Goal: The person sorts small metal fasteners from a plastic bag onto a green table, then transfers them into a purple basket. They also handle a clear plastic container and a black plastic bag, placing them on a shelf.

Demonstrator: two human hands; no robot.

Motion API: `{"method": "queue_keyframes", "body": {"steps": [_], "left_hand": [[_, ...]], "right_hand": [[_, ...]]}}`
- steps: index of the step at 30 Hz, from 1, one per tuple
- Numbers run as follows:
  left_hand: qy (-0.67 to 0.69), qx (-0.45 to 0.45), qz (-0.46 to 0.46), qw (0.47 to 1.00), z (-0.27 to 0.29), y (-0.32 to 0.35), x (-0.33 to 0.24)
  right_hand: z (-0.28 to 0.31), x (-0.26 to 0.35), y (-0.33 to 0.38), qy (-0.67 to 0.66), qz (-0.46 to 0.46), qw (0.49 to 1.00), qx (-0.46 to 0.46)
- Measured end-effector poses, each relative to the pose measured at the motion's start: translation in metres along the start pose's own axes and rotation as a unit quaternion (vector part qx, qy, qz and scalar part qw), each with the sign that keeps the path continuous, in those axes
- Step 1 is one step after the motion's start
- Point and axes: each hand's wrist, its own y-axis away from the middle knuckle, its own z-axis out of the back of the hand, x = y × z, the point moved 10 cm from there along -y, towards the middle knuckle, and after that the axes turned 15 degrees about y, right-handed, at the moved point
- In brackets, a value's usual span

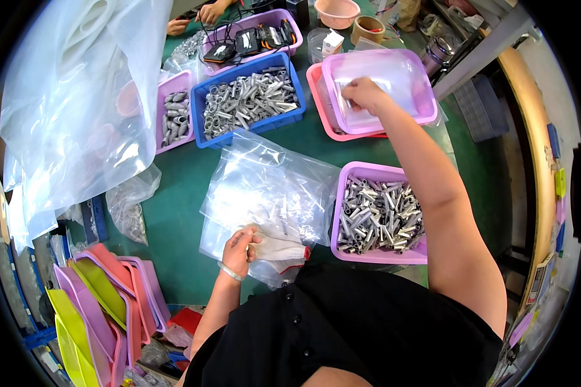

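Observation:
My left hand (239,250), with a pale bracelet at the wrist, has its fingers curled together beside white cloth work gloves (279,250) with a red cuff edge. The gloves lie on a pile of clear plastic bags (265,187); what the fingers hold, if anything, is hidden. My right hand (366,95) reaches across to a pink-purple tray (426,97), which sits on a red tray (316,80). Clear plastic sheets or bags (400,71) lie inside it. Its fingers are bent closed over them, their tips hidden. Under my right arm stands a purple bin (343,213) of short metal tubes (374,213).
A blue bin (203,129) of metal fittings and a pink bin (186,80) of grey parts stand farther back. Clear plastic sheeting (77,97) hangs at left. Stacked coloured trays (103,309) stand lower left. Another person's hand (210,13) shows at the far edge.

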Motion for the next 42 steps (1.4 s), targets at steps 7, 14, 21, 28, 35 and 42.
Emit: {"method": "queue_keyframes", "body": {"steps": [7, 14, 21, 28, 35, 42], "left_hand": [[0.003, 0.011, 0.001, 1.0, -0.014, -0.003, 0.002], [-0.026, 0.015, -0.036, 0.999, -0.023, 0.003, -0.012], [-0.206, 0.059, -0.192, 0.958, -0.086, -0.025, -0.062], [-0.366, 0.176, -0.315, 0.858, -0.207, -0.057, -0.09], [-0.666, 0.189, -0.403, 0.599, -0.322, -0.086, -0.074], [-0.829, 0.102, -0.202, 0.512, -0.35, -0.133, -0.045]], "right_hand": [[-0.03, 0.158, -0.001, -0.06, 0.212, 0.975, 0.031], [-0.033, 0.108, 0.035, 0.47, 0.264, 0.839, 0.071], [0.0, -0.015, 0.083, 0.537, 0.269, 0.799, 0.043], [0.044, 0.023, 0.098, 0.496, 0.378, 0.763, -0.168], [0.092, 0.066, 0.1, 0.367, 0.382, 0.81, -0.253], [0.112, 0.072, 0.09, 0.342, 0.37, 0.824, -0.259]]}}
